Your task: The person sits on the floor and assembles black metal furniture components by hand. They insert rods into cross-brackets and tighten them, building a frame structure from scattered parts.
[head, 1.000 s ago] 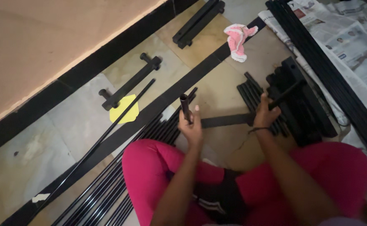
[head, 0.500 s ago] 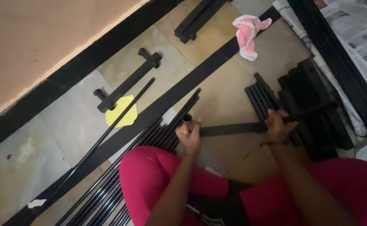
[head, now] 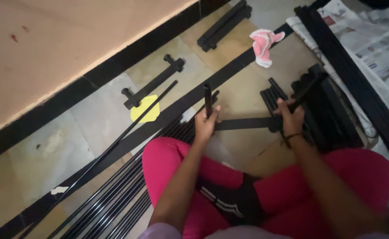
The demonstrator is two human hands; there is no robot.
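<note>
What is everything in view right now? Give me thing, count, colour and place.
Short rod: one, black, upright in the left hand.
Flat crossbar: one, black, lying between the two hands.
Thin rod: one, black, held by the right hand.
Bracket pieces with pegs: two, black, one on the tiles near the wall, one further up.
Yellow piece: one, on the tile beside the nearer bracket.
Pink cloth: one, pink and white, on the floor at top centre.
Long rods: a bundle, count unclear, black, floor at lower left.
Stacked parts: a pile, black, right of the hands.
Newspaper: several sheets, top right.
Left hand: gripping the short rod.
Right hand: gripping the thin rod.
</note>
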